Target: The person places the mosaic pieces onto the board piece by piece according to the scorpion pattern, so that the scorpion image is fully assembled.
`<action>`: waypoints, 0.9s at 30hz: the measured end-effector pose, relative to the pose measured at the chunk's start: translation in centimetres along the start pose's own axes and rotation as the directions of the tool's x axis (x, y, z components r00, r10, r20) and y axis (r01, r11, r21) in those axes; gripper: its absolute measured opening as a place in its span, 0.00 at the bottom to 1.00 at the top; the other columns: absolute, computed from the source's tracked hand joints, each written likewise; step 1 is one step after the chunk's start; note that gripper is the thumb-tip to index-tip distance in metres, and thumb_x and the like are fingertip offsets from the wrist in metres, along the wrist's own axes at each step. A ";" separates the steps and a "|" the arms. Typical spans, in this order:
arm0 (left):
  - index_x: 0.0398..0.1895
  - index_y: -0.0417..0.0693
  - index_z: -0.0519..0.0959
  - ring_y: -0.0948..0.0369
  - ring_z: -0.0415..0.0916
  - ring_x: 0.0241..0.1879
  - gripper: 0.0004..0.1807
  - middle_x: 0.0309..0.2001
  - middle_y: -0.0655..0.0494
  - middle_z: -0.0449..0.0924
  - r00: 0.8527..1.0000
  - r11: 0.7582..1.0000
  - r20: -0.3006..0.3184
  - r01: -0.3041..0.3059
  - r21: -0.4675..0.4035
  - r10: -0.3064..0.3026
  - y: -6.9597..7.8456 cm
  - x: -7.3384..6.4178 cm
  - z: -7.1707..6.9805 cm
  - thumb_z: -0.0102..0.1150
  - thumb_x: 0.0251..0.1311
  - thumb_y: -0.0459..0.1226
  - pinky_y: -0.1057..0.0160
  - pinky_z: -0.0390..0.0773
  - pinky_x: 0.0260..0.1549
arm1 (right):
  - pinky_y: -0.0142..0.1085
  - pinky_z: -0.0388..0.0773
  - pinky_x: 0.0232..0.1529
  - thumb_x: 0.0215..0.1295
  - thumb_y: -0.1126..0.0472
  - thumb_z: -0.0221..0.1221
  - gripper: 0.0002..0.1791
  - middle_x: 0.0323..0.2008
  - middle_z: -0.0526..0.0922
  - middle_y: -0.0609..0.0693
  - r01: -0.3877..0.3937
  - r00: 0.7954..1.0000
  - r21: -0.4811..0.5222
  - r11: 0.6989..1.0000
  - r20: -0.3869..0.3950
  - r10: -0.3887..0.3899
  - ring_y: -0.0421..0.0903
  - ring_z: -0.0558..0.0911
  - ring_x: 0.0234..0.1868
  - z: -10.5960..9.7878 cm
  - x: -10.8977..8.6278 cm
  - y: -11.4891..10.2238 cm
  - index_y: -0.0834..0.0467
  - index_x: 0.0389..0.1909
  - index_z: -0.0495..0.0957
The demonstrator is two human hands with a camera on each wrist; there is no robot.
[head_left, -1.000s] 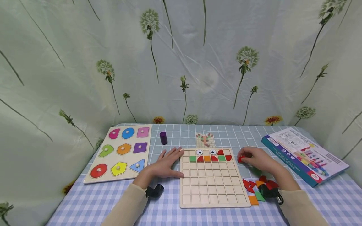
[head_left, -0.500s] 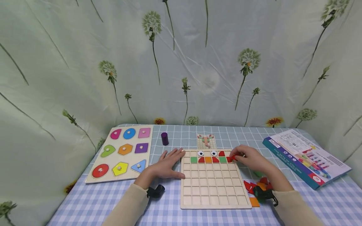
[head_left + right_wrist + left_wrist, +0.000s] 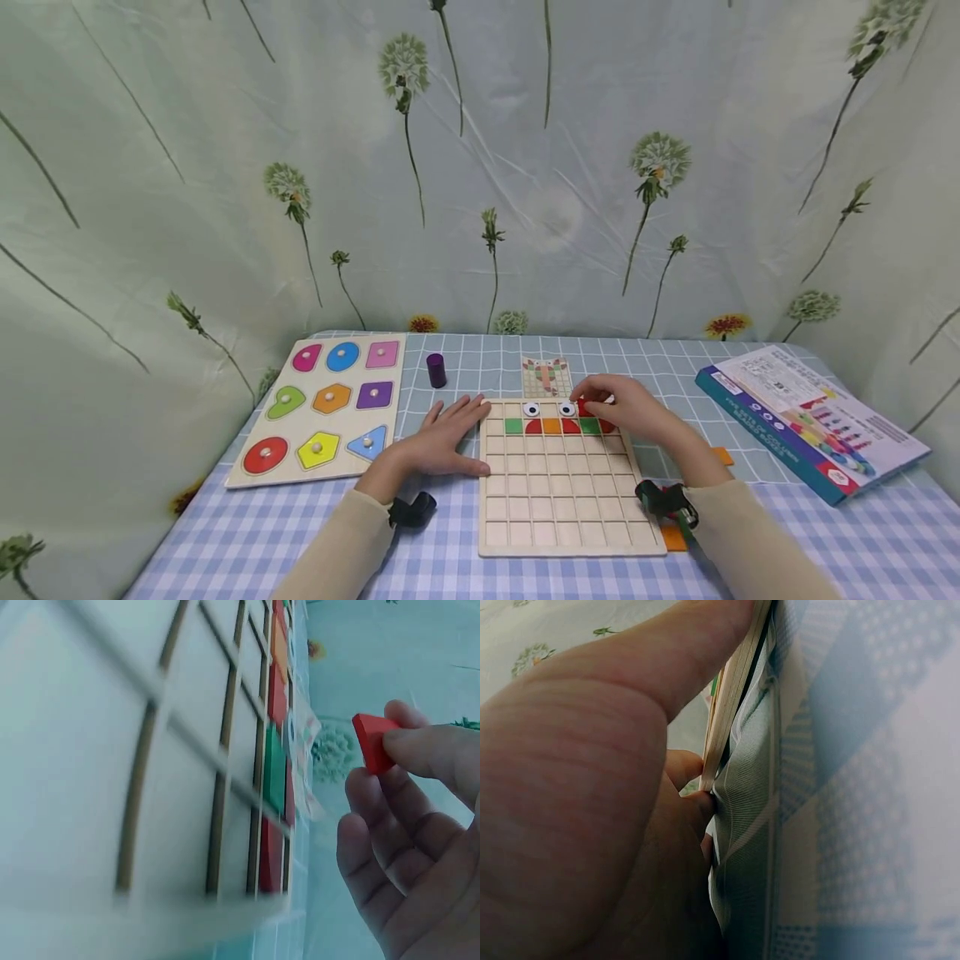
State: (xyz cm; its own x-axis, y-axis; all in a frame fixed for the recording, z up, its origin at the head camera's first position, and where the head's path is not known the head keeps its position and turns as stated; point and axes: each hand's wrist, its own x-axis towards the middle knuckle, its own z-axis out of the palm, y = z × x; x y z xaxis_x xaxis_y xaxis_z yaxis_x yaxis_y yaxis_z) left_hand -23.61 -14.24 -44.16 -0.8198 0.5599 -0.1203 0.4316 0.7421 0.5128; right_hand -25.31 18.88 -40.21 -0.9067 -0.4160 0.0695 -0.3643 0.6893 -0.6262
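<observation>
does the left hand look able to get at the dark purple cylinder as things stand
Probably yes: the left hand, resting against the left edge of the pale wooden grid board, holds no loose piece, and nothing visible stands between it and the dark purple cylinder farther back.

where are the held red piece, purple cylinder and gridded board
Red piece (image 3: 371, 741), right wrist view, its exposed side.
Purple cylinder (image 3: 437, 372), head view, middle of its side.
Gridded board (image 3: 541, 487), head view, a bare cell.

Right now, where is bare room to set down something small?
Bare cloth lies between the purple cylinder and picture card, also beyond the right hand, left of the box. Tiles and wrist camera crowd the board's right edge.
</observation>
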 end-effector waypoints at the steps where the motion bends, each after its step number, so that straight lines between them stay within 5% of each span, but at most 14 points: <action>1: 0.81 0.55 0.51 0.50 0.36 0.82 0.54 0.82 0.55 0.44 1.000 1.000 0.001 0.000 0.000 0.000 0.0 0.0 0.0 0.67 0.56 0.59 0.37 0.32 0.76 | 0.36 0.80 0.43 0.69 0.66 0.58 0.09 0.39 0.85 0.47 0.008 1.000 0.006 1.000 0.005 -0.008 0.44 0.78 0.40 0.2 0.3 -0.1 0.53 0.45 0.84; 10: 0.81 0.54 0.50 0.50 0.35 0.82 0.54 0.82 0.54 0.43 1.000 1.000 -0.002 -0.007 -0.004 0.007 0.0 0.0 0.1 0.66 0.56 0.60 0.37 0.32 0.76 | 0.32 0.76 0.34 0.67 0.67 0.59 0.09 0.35 0.84 0.47 0.086 0.994 0.056 0.995 0.066 -0.090 0.41 0.75 0.32 2.1 2.4 -1.4 0.56 0.45 0.83; 27: 0.81 0.53 0.49 0.50 0.35 0.82 0.55 0.82 0.55 0.43 1.000 1.000 0.001 -0.008 0.007 0.008 -0.1 -0.1 0.1 0.66 0.56 0.61 0.36 0.32 0.76 | 0.35 0.78 0.41 0.70 0.67 0.58 0.10 0.37 0.85 0.49 0.104 0.992 0.078 0.991 0.066 -0.109 0.40 0.79 0.35 4.5 5.2 -4.2 0.58 0.48 0.82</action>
State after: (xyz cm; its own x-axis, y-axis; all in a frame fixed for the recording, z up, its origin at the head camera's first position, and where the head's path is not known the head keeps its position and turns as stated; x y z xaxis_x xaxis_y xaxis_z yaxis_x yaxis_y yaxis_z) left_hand -23.54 -14.38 -44.29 -0.8159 0.5662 -0.1167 0.4411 0.7402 0.5075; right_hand -27.52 11.16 -40.68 -0.8455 -0.5270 0.0863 -0.4389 0.5937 -0.6745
